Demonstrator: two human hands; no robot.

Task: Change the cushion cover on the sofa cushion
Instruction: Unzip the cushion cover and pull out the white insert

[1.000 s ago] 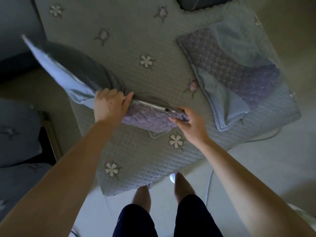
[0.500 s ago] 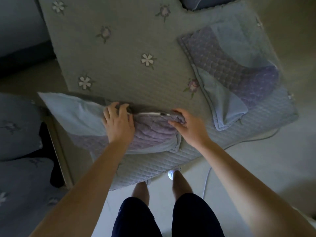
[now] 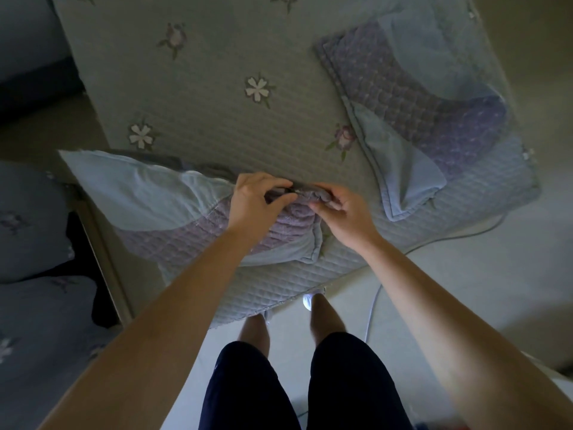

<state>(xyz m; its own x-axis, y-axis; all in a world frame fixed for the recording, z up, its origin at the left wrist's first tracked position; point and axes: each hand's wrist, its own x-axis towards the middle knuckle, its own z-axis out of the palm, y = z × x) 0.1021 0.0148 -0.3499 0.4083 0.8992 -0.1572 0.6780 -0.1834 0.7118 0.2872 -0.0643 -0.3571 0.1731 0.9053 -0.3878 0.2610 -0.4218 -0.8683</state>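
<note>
Lying flat at the front edge of the sofa seat (image 3: 217, 72), no longer tilted up, the cushion (image 3: 145, 197) is being pinched along its open seam by the left hand (image 3: 257, 206) and right hand (image 3: 345, 214), now drawn together; closing is seemingly being started. Soft quilted lilac fabric is being bunched beside smooth pale-blue panels.

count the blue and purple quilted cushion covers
2. The near cushion cover, at the sofa edge, is gripped by left hand and right hand; the flat cushion cover lies farther right.

1 head view, steeply downward (close range)
</note>
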